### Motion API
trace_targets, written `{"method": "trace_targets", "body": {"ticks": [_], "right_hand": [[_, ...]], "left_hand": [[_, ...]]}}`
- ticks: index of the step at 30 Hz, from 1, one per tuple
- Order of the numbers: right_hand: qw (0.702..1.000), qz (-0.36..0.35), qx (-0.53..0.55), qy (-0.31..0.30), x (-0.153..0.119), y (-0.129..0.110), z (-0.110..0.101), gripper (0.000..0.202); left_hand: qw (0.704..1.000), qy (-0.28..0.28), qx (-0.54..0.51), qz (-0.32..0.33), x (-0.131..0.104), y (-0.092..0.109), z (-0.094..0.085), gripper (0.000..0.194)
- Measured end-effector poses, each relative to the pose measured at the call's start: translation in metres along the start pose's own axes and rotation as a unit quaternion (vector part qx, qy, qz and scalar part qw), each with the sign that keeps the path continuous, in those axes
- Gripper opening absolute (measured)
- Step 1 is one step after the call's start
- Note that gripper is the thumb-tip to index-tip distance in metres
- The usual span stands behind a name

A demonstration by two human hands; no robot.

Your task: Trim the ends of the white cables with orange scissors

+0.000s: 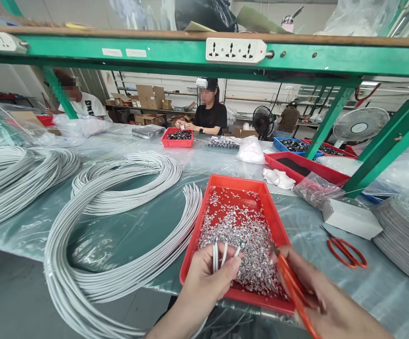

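My left hand [204, 275] is closed around several white cable ends [216, 258], which stick up between the fingers; one tip looks dark, another shiny. In my right hand [319, 287] is a pair of pliers with orange handles [292, 285], its jaws partly blurred and pointing toward the tray. Both hands are over the near part of a red tray [194, 256]. Small silvery metal pieces [241, 235] are heaped inside it. Left of the tray lies a large coil of white cables [61, 245], its loose ends fanned out against the tray's left side.
More white cable coils [130, 200] lie further left. Orange-handled scissors [348, 254] and a white box [351, 219] are on the right. A green shelf frame [176, 56] crosses above the table. A person [209, 115] works opposite behind a small red bin [176, 142].
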State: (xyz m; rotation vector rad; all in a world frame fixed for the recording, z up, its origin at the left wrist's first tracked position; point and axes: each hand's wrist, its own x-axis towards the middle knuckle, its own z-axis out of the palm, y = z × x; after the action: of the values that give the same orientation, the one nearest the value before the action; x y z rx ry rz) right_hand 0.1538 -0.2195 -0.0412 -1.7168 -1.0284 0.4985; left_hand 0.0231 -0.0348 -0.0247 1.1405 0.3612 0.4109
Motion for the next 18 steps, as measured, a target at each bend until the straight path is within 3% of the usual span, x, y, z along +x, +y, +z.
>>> {"method": "trace_targets", "body": {"ticks": [2, 6, 9, 10, 12, 16, 18], "right_hand": [[0.996, -0.006, -0.064, -0.060, -0.001, -0.007, 0.002, 0.060], [0.980, -0.029, -0.197, 0.009, 0.026, -0.021, 0.006, 0.049], [0.967, -0.037, -0.253, 0.005, 0.052, -0.023, 0.007, 0.021], [0.966, -0.037, -0.257, 0.007, 0.059, -0.022, 0.006, 0.013], [0.967, -0.039, -0.252, 0.017, 0.068, -0.018, 0.006, 0.018], [0.975, -0.046, -0.214, 0.028, 0.065, -0.009, 0.007, 0.014], [0.987, -0.043, -0.152, 0.011, 0.055, -0.007, 0.007, 0.031]], "left_hand": [[1.000, -0.001, 0.031, 0.007, 0.000, 0.001, 0.001, 0.039], [0.997, 0.017, 0.076, 0.026, 0.002, -0.001, 0.002, 0.039], [0.996, 0.042, 0.068, 0.025, 0.004, -0.001, 0.004, 0.040], [0.997, 0.041, 0.061, 0.021, 0.005, -0.001, 0.004, 0.041], [0.998, 0.033, 0.048, 0.016, 0.006, -0.002, 0.004, 0.043], [1.000, 0.012, 0.025, 0.006, 0.010, -0.007, -0.002, 0.041], [1.000, 0.003, 0.013, 0.003, 0.012, -0.009, -0.006, 0.041]]}}
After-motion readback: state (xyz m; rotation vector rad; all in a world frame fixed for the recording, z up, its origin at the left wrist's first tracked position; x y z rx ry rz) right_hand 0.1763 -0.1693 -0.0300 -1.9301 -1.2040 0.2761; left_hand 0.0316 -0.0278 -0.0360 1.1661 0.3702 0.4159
